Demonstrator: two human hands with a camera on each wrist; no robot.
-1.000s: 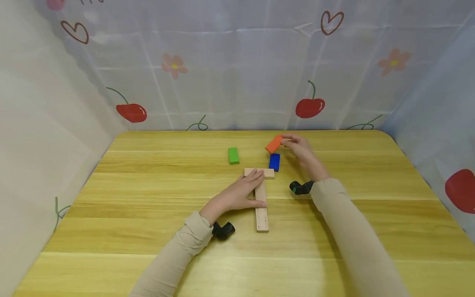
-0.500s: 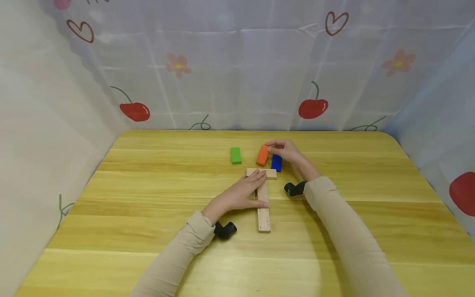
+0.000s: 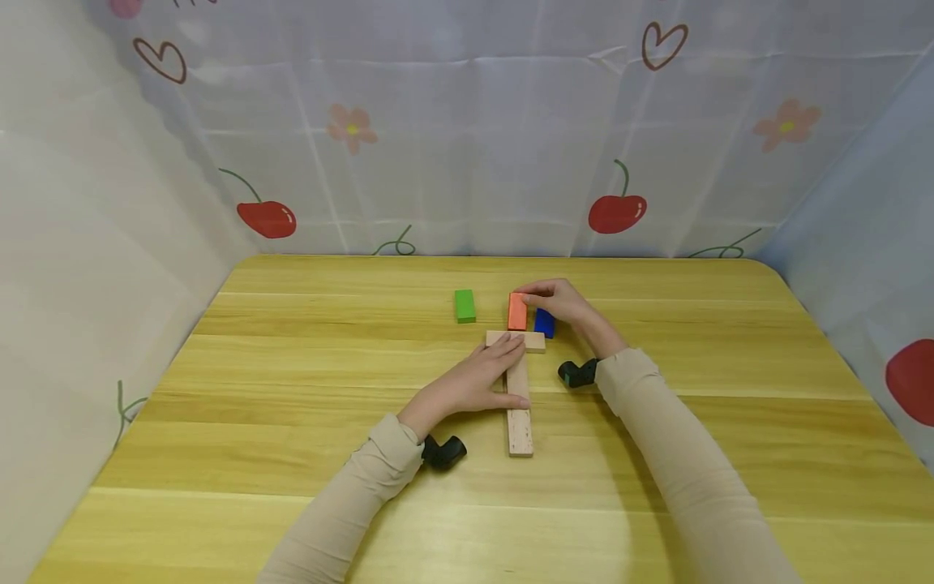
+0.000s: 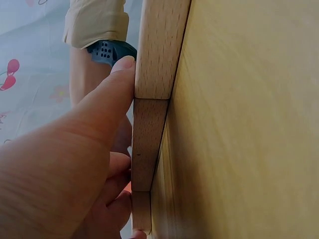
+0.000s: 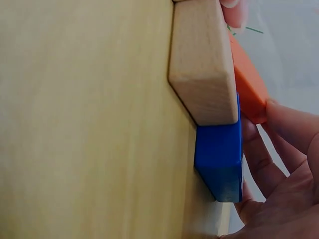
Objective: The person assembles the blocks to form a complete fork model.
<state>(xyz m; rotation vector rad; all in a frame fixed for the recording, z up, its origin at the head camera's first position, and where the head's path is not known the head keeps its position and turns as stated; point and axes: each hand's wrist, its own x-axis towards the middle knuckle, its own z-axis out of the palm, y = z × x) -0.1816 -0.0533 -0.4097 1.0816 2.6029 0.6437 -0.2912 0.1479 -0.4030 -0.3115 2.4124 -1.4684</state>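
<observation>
Two plain wooden blocks lie end to end in a line, the nearer block (image 3: 520, 434) and the farther block (image 3: 517, 375), with a wooden crosspiece block (image 3: 536, 342) across their far end, like a T. My left hand (image 3: 474, 383) rests flat over them, thumb on the line and fingertips on the crosspiece. Just beyond the crosspiece, an orange block (image 3: 517, 313) is pinched between thumb and fingers of my right hand (image 3: 567, 303). In the right wrist view, it leans above a blue block (image 5: 219, 144). That blue block is partly hidden by my right hand in the head view.
A green block (image 3: 464, 307) lies on the table (image 3: 292, 381) to the left of the orange one. Behind the table's far edge hangs a pale curtain (image 3: 467, 146) printed with cherries, hearts and flowers. Dark wrist devices (image 3: 443, 453) sit by both cuffs.
My right hand has carried the orange block left and nearer, from above the blue block to the crosspiece, turning it straight. The left hand stays on the wooden blocks.
</observation>
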